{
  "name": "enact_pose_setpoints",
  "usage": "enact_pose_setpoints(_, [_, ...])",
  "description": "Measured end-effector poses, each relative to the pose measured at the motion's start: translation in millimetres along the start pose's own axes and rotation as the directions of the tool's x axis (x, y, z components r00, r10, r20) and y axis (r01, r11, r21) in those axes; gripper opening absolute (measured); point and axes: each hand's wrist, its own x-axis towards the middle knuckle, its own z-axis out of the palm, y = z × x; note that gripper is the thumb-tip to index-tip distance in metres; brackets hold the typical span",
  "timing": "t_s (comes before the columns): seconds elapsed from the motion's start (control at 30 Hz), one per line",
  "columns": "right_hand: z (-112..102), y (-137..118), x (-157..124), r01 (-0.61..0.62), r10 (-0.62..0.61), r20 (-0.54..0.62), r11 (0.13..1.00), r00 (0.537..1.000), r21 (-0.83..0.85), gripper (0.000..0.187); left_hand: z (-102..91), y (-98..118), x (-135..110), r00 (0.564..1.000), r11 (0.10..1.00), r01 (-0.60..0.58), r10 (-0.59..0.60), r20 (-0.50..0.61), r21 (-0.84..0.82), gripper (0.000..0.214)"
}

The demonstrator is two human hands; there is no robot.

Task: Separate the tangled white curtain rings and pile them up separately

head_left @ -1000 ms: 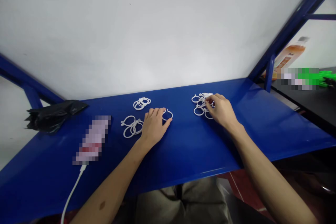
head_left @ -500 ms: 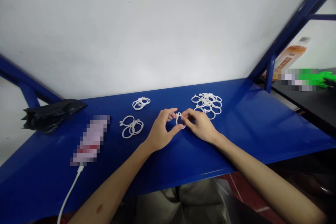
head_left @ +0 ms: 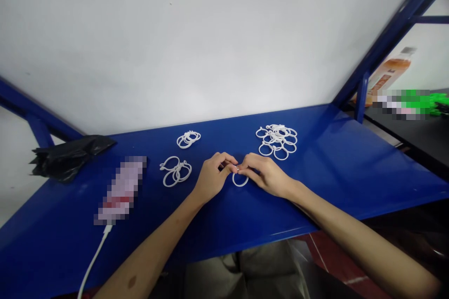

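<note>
Between my hands hangs a white curtain ring (head_left: 240,185), its round hoop showing below my fingertips. My left hand (head_left: 213,175) pinches the top of this ring between thumb and fingers, and my right hand (head_left: 264,173) pinches it from the other side. The ring's small eyelet end is hidden by the fingertips. To the right, beyond my right hand, lies a pile of several similar white rings (head_left: 280,153). On the left are two smaller groups, a nearer cluster of rings (head_left: 170,185) and a farther, overlapping one (head_left: 180,146).
The blue tabletop (head_left: 217,224) meets a white wall (head_left: 210,46). A black plastic bag (head_left: 70,156) lies at the left, near a blurred-out flat object (head_left: 122,187) with a white cable (head_left: 91,261). An orange-labelled bottle (head_left: 389,74) stands on a black surface (head_left: 403,126) at the right.
Both hands have moved slightly nearer to me and closer together. My left fingers, apart before, now pinch the ring's top, and its hoop hangs lower in view.
</note>
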Motion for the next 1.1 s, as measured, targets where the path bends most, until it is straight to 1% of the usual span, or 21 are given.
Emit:
enact_pose_setpoints(0.1, [2.7, 2.4, 3.9, -0.056, 0.052, -0.091, 0.998, 0.994, -0.042, 0.017, -0.7, 0.1, 4.5, 0.998, 0.993, -0.057, 0.059, -0.011, 0.099, 0.026])
enact_pose_setpoints(0.17, [1.2, 10.6, 7.5, -0.128, 0.1, -0.19, 0.982, 0.977, -0.138, 0.016, -3.9, -1.6, 10.0, 0.996, 0.967, -0.071, 0.082, -0.035, 0.245, 0.03])
enact_pose_setpoints(0.2, [-1.3, 16.9, 9.1, -0.169, 0.115, -0.24, 0.962, 0.964, -0.216, 0.016, -6.8, -3.5, 12.9, 0.995, 0.934, -0.059, 0.084, -0.057, 0.352, 0.031])
enact_pose_setpoints(0.23, [-5.1, 24.4, 10.3, -0.219, 0.128, -0.294, 0.927, 0.947, -0.303, 0.017, -10.6, -6.3, 15.8, 0.993, 0.878, -0.031, 0.08, -0.084, 0.477, 0.032])
enact_pose_setpoints(0.3, [-15.3, 40.4, 11.3, -0.339, 0.157, -0.387, 0.819, 0.909, -0.464, 0.02, -20.5, -13.9, 20.4, 0.985, 0.704, 0.072, 0.06, -0.16, 0.706, 0.04])
enact_pose_setpoints(0.37, [-25.7, 54.1, 10.7, -0.441, 0.207, -0.431, 0.7, 0.878, -0.562, 0.023, -32.2, -23.0, 22.8, 0.973, 0.54, 0.183, 0.02, -0.229, 0.822, 0.046])
enact_pose_setpoints(0.4, [-30.0, 58.8, 10.1, -0.478, 0.239, -0.438, 0.649, 0.867, -0.592, 0.024, -38.0, -27.3, 23.2, 0.971, 0.483, 0.211, -0.007, -0.237, 0.85, 0.045])
enact_pose_setpoints(0.47, [-35.5, 63.6, 9.1, -0.53, 0.3, -0.443, 0.58, 0.845, -0.619, 0.024, -47.7, -33.9, 23.1, 0.974, 0.412, 0.223, -0.055, -0.22, 0.884, 0.04])
enact_pose_setpoints(0.53, [-37.2, 63.2, 9.1, -0.569, 0.338, -0.46, 0.545, 0.821, -0.615, 0.025, -54.0, -37.0, 22.5, 0.978, 0.382, 0.21, -0.081, -0.194, 0.9, 0.034])
enact_pose_setpoints(0.6, [-36.7, 60.4, 10.1, -0.595, 0.364, -0.472, 0.524, 0.803, -0.609, 0.024, -56.7, -36.8, 22.0, 0.981, 0.383, 0.194, -0.086, -0.174, 0.903, 0.03])
enact_pose_setpoints(0.77, [-34.7, 55.3, 12.9, -0.64, 0.411, -0.492, 0.457, 0.767, -0.617, 0.021, -55.5, -34.0, 21.7, 0.991, 0.446, 0.132, -0.055, -0.12, 0.885, 0.024])
enact_pose_setpoints(0.87, [-34.7, 55.8, 12.1, -0.646, 0.399, -0.507, 0.448, 0.764, -0.618, 0.021, -54.6, -35.6, 21.5, 0.996, 0.498, 0.086, -0.021, -0.087, 0.863, 0.024])
enact_pose_setpoints(0.97, [-35.5, 55.7, 9.1, -0.614, 0.326, -0.523, 0.491, 0.787, -0.618, 0.021, -53.1, -35.2, 21.0, 0.999, 0.579, -0.002, 0.034, -0.021, 0.815, 0.024])
enact_pose_setpoints(1.03, [-35.6, 52.9, 6.7, -0.56, 0.238, -0.527, 0.553, 0.816, -0.617, 0.022, -50.3, -31.1, 20.1, 0.996, 0.637, -0.069, 0.088, 0.016, 0.768, 0.021])
enact_pose_setpoints(1.1, [-33.4, 46.4, 5.0, -0.484, 0.16, -0.512, 0.64, 0.844, -0.597, 0.022, -45.3, -24.1, 18.2, 0.989, 0.695, -0.12, 0.144, 0.027, 0.709, 0.016])
